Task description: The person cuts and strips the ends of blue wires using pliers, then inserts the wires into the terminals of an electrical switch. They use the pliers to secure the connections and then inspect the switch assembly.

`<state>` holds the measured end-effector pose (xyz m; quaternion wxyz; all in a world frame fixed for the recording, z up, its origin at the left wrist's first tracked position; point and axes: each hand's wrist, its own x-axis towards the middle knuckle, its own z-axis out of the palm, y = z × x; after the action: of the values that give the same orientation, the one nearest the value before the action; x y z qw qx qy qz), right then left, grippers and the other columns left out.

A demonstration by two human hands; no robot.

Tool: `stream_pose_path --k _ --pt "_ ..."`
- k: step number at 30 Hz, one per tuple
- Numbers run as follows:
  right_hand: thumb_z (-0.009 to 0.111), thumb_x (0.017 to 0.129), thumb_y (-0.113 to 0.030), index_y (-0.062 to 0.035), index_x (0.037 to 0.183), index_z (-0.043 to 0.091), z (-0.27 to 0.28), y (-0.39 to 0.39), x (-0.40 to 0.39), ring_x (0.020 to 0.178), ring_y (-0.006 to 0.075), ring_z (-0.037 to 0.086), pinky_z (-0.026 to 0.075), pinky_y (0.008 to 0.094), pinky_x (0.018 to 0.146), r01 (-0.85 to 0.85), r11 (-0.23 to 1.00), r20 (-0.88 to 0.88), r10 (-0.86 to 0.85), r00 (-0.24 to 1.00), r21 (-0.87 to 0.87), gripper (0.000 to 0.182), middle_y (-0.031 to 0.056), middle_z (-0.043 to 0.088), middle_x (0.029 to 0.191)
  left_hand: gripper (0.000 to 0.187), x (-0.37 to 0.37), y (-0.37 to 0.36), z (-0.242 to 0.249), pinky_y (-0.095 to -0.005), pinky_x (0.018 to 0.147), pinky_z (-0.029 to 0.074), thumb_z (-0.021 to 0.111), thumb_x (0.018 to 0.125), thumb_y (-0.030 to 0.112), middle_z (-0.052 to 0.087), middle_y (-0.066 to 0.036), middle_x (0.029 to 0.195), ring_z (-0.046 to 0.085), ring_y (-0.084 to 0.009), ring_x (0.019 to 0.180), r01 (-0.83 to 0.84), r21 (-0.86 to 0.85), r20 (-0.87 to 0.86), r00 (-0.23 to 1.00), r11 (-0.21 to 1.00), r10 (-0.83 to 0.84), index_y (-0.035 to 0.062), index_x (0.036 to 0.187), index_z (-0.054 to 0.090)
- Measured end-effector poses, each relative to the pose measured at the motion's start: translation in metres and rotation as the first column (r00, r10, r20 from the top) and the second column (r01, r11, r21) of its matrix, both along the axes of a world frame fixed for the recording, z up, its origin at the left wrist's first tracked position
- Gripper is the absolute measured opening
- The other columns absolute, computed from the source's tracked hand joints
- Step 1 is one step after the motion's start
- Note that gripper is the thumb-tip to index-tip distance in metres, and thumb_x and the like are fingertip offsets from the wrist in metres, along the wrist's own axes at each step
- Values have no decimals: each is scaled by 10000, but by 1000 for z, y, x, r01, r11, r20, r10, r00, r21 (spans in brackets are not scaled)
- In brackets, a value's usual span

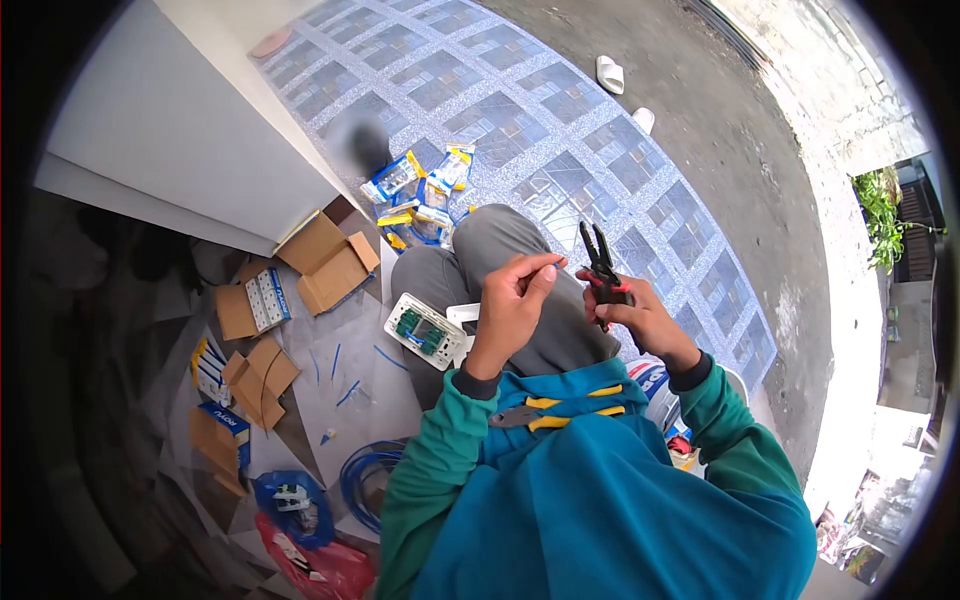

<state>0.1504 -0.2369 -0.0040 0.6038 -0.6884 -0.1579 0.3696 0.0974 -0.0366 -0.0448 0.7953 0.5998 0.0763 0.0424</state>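
My right hand (640, 312) is wrapped round a wire stripper (602, 272) with black jaws and red grips; the jaws point away from me and stand slightly apart. Thumb and forefinger of my left hand (512, 305) are pinched together, with a small end of blue wire (562, 263) showing at the tips. Most of that wire is hidden. On my thigh, left of this hand, rests a white outlet box (425, 330) with green parts and blue wire inside. Pliers (572, 408) with yellow handles lie across my lap, touched by neither hand.
Packaged parts (395, 178) are piled on the tiles ahead. To the left are opened cardboard boxes (330, 265), wire offcuts (350, 392), a blue cable coil (362, 480) and a red plastic bag (320, 560). A white bucket (655, 385) stands by my right side. Slippers (610, 75) lie farther off.
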Motion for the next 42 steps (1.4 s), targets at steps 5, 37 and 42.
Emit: stream_pose_path --k 5,37,42 --pt "568 848 -105 -34 1278 549 5 2 -4 693 75 497 399 244 609 -7 999 -6 7 1000 -50 436 -6 555 810 190 1 -9 6 -222 624 435 623 922 117 603 -43 830 539 -74 699 -7 154 68 998 988 -3 -10 1045 694" --pt "597 821 -165 -29 888 568 28 12 -7 653 70 437 340 246 577 -29 964 163 74 984 -263 155 -23 501 707 122 -2 -12 19 -286 549 439 663 861 76 580 -82 747 560 -150 602 -114 324 122 989 939 78 15 954 715" --pt "609 835 -175 -25 905 568 30 12 -8 645 70 414 329 253 571 -17 960 170 67 983 -281 171 -28 476 702 128 -2 -11 21 -269 574 438 658 872 76 580 -72 765 554 -128 632 -95 344 117 991 934 58 -2 961 707"
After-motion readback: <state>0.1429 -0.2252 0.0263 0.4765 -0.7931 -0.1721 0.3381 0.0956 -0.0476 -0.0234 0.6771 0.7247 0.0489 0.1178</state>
